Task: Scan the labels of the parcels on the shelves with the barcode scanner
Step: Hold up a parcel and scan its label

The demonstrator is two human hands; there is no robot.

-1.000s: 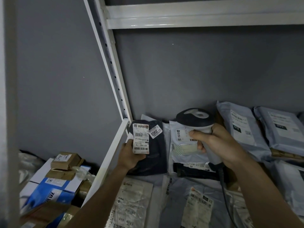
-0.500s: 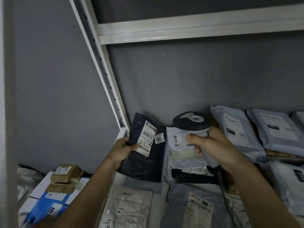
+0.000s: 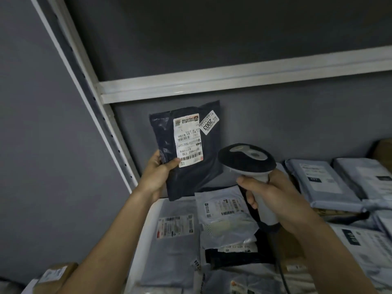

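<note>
The left hand (image 3: 158, 177) gripped the lower left edge of a dark parcel (image 3: 191, 153), thumb on the foot of its white shipping label (image 3: 188, 141), holding it upright above the shelf's (image 3: 148, 225) back left corner, beside the upright post (image 3: 110, 124). The right hand (image 3: 273, 200) was wrapped round the handle of the barcode scanner (image 3: 248, 162), whose dark head sat just right of the parcel. Grey mailers (image 3: 224, 213) lay flat on the shelf below both hands, with more leaning along its right side

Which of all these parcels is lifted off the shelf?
The dark navy parcel, gripped upright in the left hand. It alone is dark and raised; the pale grey parcels lie flat.
</note>
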